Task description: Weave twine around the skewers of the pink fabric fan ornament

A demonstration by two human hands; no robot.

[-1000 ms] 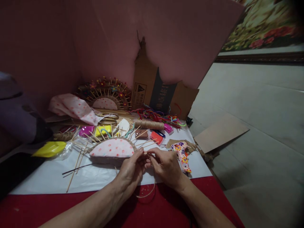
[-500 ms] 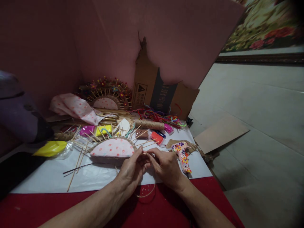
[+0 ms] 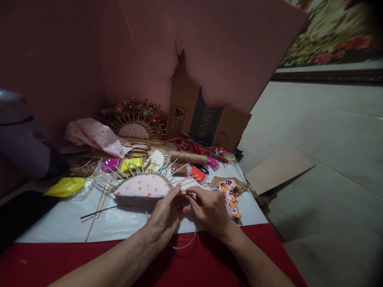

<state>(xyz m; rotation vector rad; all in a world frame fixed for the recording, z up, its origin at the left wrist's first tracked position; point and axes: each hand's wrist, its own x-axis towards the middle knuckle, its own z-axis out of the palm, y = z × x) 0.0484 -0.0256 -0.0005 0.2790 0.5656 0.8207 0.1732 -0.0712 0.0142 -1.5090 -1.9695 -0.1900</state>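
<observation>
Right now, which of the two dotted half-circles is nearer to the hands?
The front half-circle, right by the left hand; the rear half-circle sits farther back, under colourful flowers.

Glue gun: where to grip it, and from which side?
Probably best by the handle of the glue gun, from its right and slightly above. It lies on its side, handle toward the camera; the right hand crowds its left.

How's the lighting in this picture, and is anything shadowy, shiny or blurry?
Head view: dim overall, the pink wall darkest at left, the tiled floor paler at right; also in the head view, soft shadow under the dotted half-round piece, mild sheen on the yellow packet, and the thin looped cord looking slightly soft.
</observation>
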